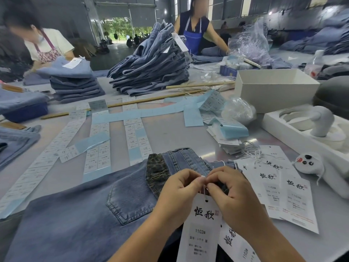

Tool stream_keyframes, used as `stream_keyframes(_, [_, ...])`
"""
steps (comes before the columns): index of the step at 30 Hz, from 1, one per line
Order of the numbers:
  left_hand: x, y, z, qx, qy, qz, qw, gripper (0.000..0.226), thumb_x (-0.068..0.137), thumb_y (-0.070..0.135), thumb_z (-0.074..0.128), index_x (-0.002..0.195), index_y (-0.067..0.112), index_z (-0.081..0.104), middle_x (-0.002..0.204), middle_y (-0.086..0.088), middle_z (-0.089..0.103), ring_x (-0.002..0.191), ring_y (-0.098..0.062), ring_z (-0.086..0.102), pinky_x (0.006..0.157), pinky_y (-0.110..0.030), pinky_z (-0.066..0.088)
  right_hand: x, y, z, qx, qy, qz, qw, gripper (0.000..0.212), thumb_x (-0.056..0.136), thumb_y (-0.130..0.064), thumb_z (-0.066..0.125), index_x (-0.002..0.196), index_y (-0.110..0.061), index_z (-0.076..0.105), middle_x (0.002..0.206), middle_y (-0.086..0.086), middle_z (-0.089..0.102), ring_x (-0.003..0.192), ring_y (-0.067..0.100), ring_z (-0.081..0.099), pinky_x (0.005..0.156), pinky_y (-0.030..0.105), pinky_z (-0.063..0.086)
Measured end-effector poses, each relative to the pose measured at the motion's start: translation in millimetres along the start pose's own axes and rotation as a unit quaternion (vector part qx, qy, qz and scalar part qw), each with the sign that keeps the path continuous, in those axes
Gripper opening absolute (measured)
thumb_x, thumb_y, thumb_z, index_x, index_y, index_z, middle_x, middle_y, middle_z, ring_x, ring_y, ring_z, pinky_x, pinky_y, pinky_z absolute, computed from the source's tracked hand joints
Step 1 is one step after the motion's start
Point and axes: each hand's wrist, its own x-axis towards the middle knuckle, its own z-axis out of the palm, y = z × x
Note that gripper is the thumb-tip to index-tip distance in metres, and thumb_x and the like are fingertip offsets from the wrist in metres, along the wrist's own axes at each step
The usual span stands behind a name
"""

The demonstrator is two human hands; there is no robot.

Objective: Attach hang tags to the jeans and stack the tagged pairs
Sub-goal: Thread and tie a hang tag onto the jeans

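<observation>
Fingers [197, 179] of the left hand [177, 193] pinch a thin white string [204, 190] right at the waistband of the jeans [79, 210], which lie flat on the table [170, 131]. Just beside them, the right hand [234, 197] has its fingers curled round the same string, tip to tip with the left. A hang tag [200, 229] hangs from the string below both hands. It looks like the tying step. Next the knot must be pulled snug, then the jeans folded for a pile. More loose tags [273, 182] wait to the right.
</observation>
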Motion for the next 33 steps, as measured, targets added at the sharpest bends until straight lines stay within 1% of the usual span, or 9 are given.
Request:
stream_keyframes(3, [0.0, -0.7, 0.7, -0.111, 0.004, -0.04, 0.993, 0.012, 0.089, 0.014, 0.069, 0.077, 0.013, 0.071, 0.071, -0.007, 0.067, 0.062, -0.019, 0.062, 0.057, -0.03, 0.052, 0.6, -1.2, 2.2, -0.024, -0.002, -0.002, 1.0, 0.013, 0.084, -0.019, 0.073, 0.075, -0.029, 0.071, 0.083, -0.019, 0.062, 0.094, 0.002, 0.051, 0.079, 0.015, 0.037])
stream_keyframes(7, [0.8, -0.5, -1.8, -0.161, -0.004, -0.063, 0.985, 0.012, 0.076, 0.022, 0.073, 0.077, 0.011, 0.07, 0.072, -0.008, 0.065, 0.06, -0.019, 0.06, 0.057, -0.029, 0.052, 2.9, -3.3, 5.8, -0.047, 0.005, -0.001, 0.999, 0.014, 0.086, -0.02, 0.072, 0.074, -0.027, 0.071, 0.078, -0.016, 0.061, 0.089, 0.003, 0.05, 0.075, 0.011, 0.034])
stream_keyframes(9, [1.3, -0.4, -2.8, -0.156, -0.008, -0.065, 0.986, 0.009, 0.081, 0.017, 0.072, 0.078, 0.01, 0.069, 0.072, -0.008, 0.066, 0.061, -0.019, 0.061, 0.058, -0.029, 0.052, 3.6, -4.5, 7.5, -0.061, 0.009, -0.004, 0.998, 0.016, 0.085, -0.018, 0.071, 0.071, -0.025, 0.069, 0.075, -0.015, 0.06, 0.086, 0.005, 0.05, 0.076, 0.014, 0.035])
stream_keyframes(13, [2.6, -1.2, -0.6, -0.149, 0.016, -0.079, 0.986, 0.012, 0.089, 0.013, 0.069, 0.077, 0.011, 0.068, 0.069, -0.006, 0.064, 0.057, -0.018, 0.061, 0.054, -0.028, 0.051, 5.2, -5.4, 12.9, -0.082, 0.014, -0.014, 0.996, 0.019, 0.085, -0.012, 0.068, 0.07, -0.023, 0.063, 0.074, -0.014, 0.057, 0.083, 0.01, 0.049, 0.077, 0.034, 0.04])
stream_keyframes(18, [6.0, -4.8, 8.2, -0.12, 0.043, -0.094, 0.987, 0.026, 0.095, 0.011, 0.062, 0.069, 0.016, 0.064, 0.063, -0.002, 0.064, 0.054, -0.014, 0.058, 0.053, -0.028, 0.048, 4.0, -3.5, 18.5, -0.094, 0.016, -0.021, 0.995, 0.016, 0.085, -0.018, 0.059, 0.069, -0.019, 0.058, 0.072, -0.013, 0.054, 0.081, 0.015, 0.049, 0.078, 0.037, 0.041])
stream_keyframes(21, [5.2, -4.7, 5.9, -0.106, 0.024, -0.083, 0.991, 0.018, 0.096, 0.015, 0.062, 0.078, 0.013, 0.067, 0.069, -0.003, 0.067, 0.059, -0.016, 0.061, 0.057, -0.029, 0.05, 5.5, 0.4, 17.5, -0.036, 0.033, 0.023, 0.999, 0.025, 0.087, -0.013, 0.065, 0.064, -0.02, 0.058, 0.067, -0.008, 0.055, 0.075, 0.012, 0.053, 0.07, 0.033, 0.042])
stream_keyframes(24, [2.6, -5.3, 0.3, -0.093, -0.006, -0.072, 0.993, 0.014, 0.095, 0.019, 0.063, 0.085, 0.012, 0.069, 0.076, -0.007, 0.068, 0.066, -0.02, 0.064, 0.061, -0.033, 0.053, 8.0, -0.4, 16.5, 0.037, 0.04, 0.079, 0.995, 0.019, 0.089, -0.022, 0.065, 0.07, -0.024, 0.063, 0.067, -0.006, 0.061, 0.068, 0.009, 0.057, 0.063, 0.028, 0.044])
stream_keyframes(28, [0.6, -9.0, -1.0, -0.054, -0.009, -0.054, 0.997, 0.017, 0.095, 0.021, 0.065, 0.079, 0.02, 0.071, 0.077, -0.003, 0.069, 0.073, -0.02, 0.062, 0.073, -0.041, 0.05, 10.9, -0.8, 18.4, 0.017, 0.033, 0.069, 0.997, 0.019, 0.09, -0.02, 0.066, 0.071, -0.022, 0.066, 0.064, -0.01, 0.062, 0.068, 0.012, 0.058, 0.064, 0.032, 0.045])
stream_keyframes(33, [0.2, -11.9, -2.2, 0.008, -0.006, -0.04, 0.999, 0.024, 0.095, 0.029, 0.065, 0.071, 0.031, 0.067, 0.071, 0.001, 0.06, 0.068, -0.018, 0.051, 0.066, -0.038, 0.043, 10.5, 1.4, 21.0, 0.015, 0.034, 0.076, 0.996, 0.024, 0.092, -0.016, 0.064, 0.068, -0.02, 0.063, 0.06, -0.009, 0.058, 0.061, 0.01, 0.054, 0.059, 0.03, 0.04])
